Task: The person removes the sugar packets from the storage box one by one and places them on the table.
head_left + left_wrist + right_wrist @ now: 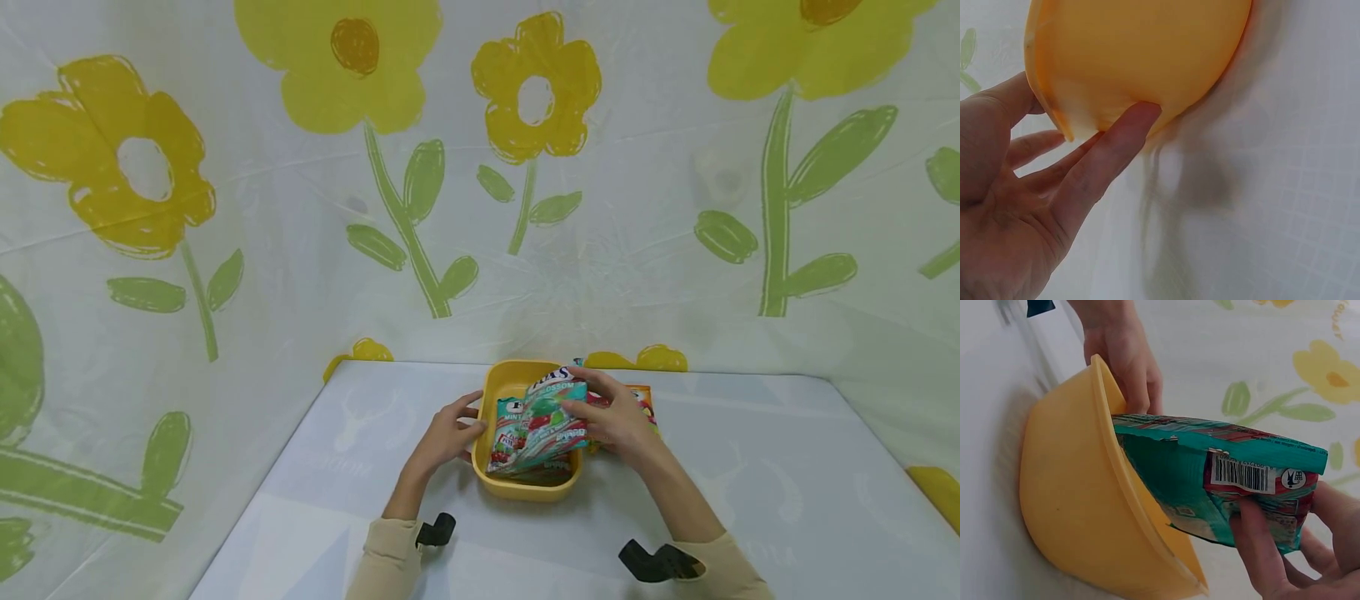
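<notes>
A yellow plastic bin (517, 492) stands on the table in the head view. My left hand (446, 435) holds its left side, thumb at the rim and the other fingers against the outer wall (1129, 56). My right hand (621, 421) grips a teal and red candy bag (553, 421) by its right end, tilted over the bin. In the right wrist view the bag's barcode side (1242, 474) shows, with fingers under and behind it and its far end inside the rim. Beneath it another candy bag (504, 433) with a "MINT" label lies in the bin.
Right of the bin, partly behind my right hand, is an orange and red packet (643, 398). The pale table (750, 483) meets a flower-print curtain (630, 275) at its back edge. Black wrist mounts (652, 562) sit at both sleeves.
</notes>
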`<state>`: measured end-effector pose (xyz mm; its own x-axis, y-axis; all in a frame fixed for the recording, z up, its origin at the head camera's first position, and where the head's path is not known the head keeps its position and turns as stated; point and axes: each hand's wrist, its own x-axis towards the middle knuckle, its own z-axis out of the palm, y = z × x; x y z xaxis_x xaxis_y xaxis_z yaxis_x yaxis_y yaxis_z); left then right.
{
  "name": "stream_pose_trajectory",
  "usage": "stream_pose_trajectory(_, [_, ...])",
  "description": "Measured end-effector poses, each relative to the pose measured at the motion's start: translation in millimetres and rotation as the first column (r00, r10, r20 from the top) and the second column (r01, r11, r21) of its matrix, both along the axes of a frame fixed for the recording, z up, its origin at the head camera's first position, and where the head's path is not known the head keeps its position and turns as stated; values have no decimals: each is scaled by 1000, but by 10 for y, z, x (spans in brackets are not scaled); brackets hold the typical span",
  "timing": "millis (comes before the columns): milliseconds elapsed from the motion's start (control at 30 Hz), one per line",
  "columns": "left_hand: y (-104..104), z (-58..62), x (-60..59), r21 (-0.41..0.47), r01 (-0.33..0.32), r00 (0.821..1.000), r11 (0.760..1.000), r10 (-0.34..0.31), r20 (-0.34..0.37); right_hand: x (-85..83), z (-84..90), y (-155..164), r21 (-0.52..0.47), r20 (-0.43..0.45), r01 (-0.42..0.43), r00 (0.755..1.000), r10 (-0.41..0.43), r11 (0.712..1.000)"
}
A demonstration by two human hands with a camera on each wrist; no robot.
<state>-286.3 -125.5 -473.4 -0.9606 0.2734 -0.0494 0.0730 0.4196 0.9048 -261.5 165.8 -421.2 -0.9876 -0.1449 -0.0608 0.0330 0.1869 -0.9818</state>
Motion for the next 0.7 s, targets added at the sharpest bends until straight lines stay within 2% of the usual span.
stream_pose_trajectory(433, [-2, -23, 3, 10, 3, 1000, 1000, -3, 1, 105, 19, 263, 64, -100, 19, 995, -13, 998])
stream_pose_trajectory(700, [8, -2, 15, 12, -3, 1000, 1000, 3, 2, 137, 18, 425, 64, -68, 38, 997, -34, 997])
